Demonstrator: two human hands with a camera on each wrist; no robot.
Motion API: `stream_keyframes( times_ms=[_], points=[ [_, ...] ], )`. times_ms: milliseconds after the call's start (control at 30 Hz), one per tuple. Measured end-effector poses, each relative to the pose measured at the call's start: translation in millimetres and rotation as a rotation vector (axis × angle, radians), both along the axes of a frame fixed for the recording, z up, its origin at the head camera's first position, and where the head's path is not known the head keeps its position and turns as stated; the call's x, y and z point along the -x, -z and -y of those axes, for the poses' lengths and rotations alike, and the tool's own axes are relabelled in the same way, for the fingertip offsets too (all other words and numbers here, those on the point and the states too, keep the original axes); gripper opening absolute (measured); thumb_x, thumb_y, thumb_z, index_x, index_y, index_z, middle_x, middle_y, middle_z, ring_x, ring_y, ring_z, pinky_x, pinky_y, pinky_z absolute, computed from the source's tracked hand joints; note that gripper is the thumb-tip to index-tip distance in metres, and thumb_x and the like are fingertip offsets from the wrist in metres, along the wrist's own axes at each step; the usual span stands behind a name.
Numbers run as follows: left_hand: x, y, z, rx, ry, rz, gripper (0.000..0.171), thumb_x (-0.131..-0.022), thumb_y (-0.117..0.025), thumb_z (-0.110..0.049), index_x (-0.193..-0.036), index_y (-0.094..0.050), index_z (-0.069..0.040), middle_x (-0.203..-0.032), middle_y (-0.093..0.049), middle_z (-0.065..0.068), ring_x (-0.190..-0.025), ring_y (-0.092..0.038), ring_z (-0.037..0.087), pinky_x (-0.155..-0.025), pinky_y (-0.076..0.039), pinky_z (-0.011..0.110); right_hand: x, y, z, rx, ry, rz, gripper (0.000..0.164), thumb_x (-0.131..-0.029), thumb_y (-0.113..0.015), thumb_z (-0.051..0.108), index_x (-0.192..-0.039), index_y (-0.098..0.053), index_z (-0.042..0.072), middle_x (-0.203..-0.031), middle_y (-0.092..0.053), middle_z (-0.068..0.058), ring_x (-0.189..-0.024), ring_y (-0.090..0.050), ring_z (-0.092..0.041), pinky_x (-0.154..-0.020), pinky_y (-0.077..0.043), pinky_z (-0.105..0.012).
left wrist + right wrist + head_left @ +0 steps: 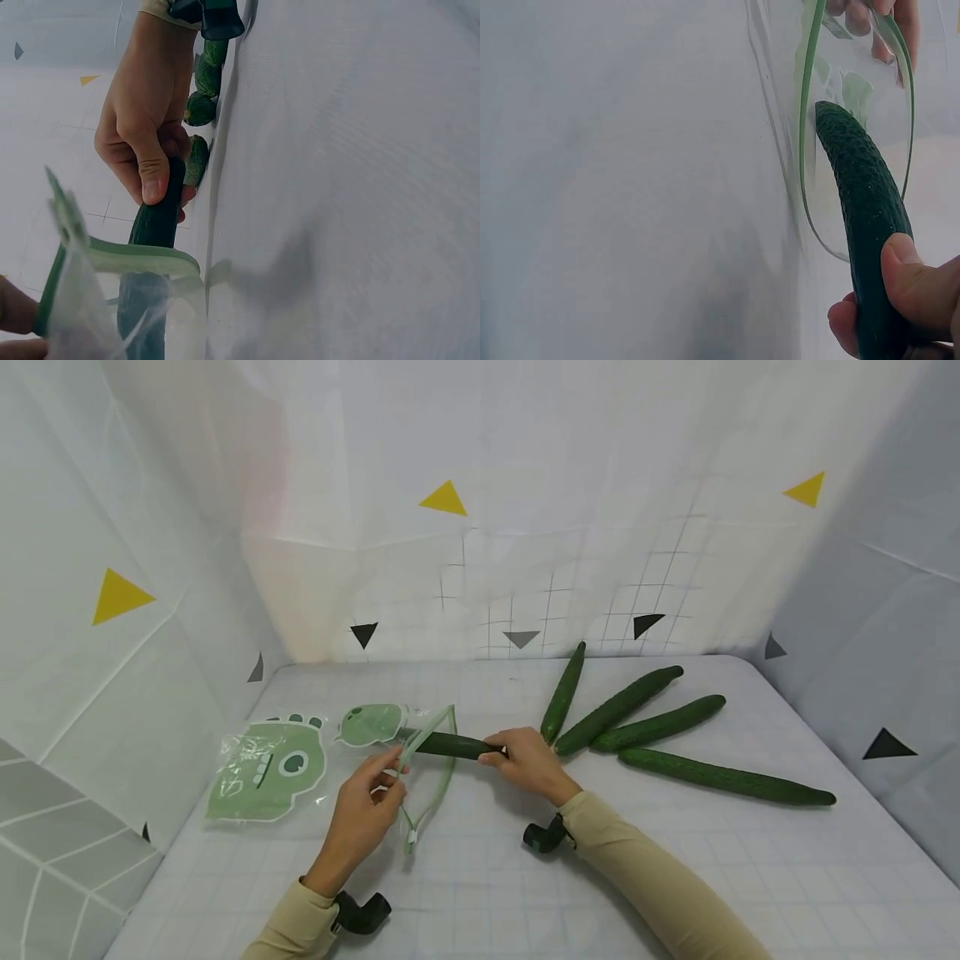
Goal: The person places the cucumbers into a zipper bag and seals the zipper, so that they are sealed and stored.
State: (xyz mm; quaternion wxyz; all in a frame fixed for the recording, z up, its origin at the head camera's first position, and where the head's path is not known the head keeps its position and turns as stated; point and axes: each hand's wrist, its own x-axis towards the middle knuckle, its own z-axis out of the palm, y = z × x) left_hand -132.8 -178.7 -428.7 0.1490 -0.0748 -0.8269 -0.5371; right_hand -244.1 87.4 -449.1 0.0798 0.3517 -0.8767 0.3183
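Note:
My right hand grips a dark green cucumber by one end, thumb on one side and fingers on the other. The cucumber's far end passes through the open mouth of a clear zip bag with a green rim and a green cartoon print. With its thumb and fingers my left hand pinches the bag's rim, holding the mouth spread. In the right wrist view the cucumber points into the loop of the rim. The left wrist view shows part of the cucumber behind the clear plastic.
Several cucumbers lie fanned out on the white table to the right. Another clear bag with a green monster print lies flat at the left. White sheeting with yellow and black triangles stands behind and at the sides.

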Motion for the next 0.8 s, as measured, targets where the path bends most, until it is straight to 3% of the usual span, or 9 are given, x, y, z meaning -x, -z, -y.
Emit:
stream_keyframes(
  times_ms=[467,800],
  points=[
    [-1.3,-2.8,1.0,0.017,0.022,-0.002,0.053,-0.094,-0.06,0.008,-0.146,-0.059,-0.002,-0.112,-0.066,0.007,-0.091,-0.065,0.02,-0.073,-0.052,0.026,7.1,-2.9,26.7,0.037,0.025,0.052,0.029,-0.096,-0.076,0.022,-0.116,-0.079,0.001,-0.103,-0.076,-0.01,-0.063,-0.049,-0.011,-0.061,-0.042,-0.028],
    [-1.5,-2.1,0.4,-0.006,0.055,0.008,0.052,-0.094,-0.059,0.01,-0.145,-0.059,0.0,-0.112,-0.066,0.015,-0.091,-0.065,0.029,-0.071,-0.053,0.026,9.0,-0.5,40.3,0.023,0.034,0.068,0.026,-0.097,-0.076,0.023,-0.114,-0.08,0.003,-0.097,-0.075,-0.008,-0.059,-0.046,-0.009,-0.058,-0.039,-0.028]
  ],
)
